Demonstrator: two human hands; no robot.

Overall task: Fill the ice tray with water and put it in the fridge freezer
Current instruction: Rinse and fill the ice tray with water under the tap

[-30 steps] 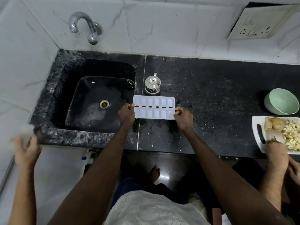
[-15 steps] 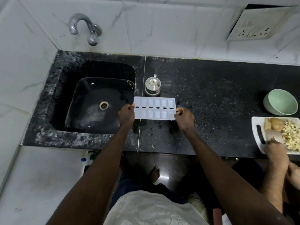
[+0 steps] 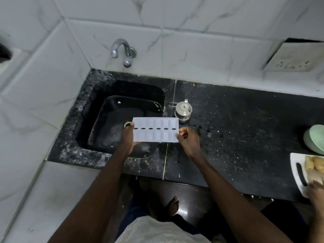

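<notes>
The white tray (image 3: pixel 156 130) is held level over the right part of the sink (image 3: pixel 121 120), its right end near the seam in the table (image 3: pixel 245 130); its two rows of cells show no visible water, though the blur leaves this uncertain. The sink basin is black, with the drain partly hidden behind the tray's left end. A green bowl (image 3: pixel 314 139) sits at the table's right edge, contents not visible. A white board (image 3: pixel 298 165) near it carries pale yellow food pieces. A small steel lidded pot (image 3: pixel 183 111) stands just behind the tray. The left hand (image 3: pixel 127 137) grips the tray's left end, fingers clamped on it from below with the thumb on top. The right hand (image 3: pixel 188 139) pinches the right end, fingers closed on the edge. The tap (image 3: pixel 123 52) projects from a white marble-patterned tiled wall; a socket plate (image 3: pixel 294 57) is mounted at right. Another person's hand (image 3: pixel 315 188) touches the board.
</notes>
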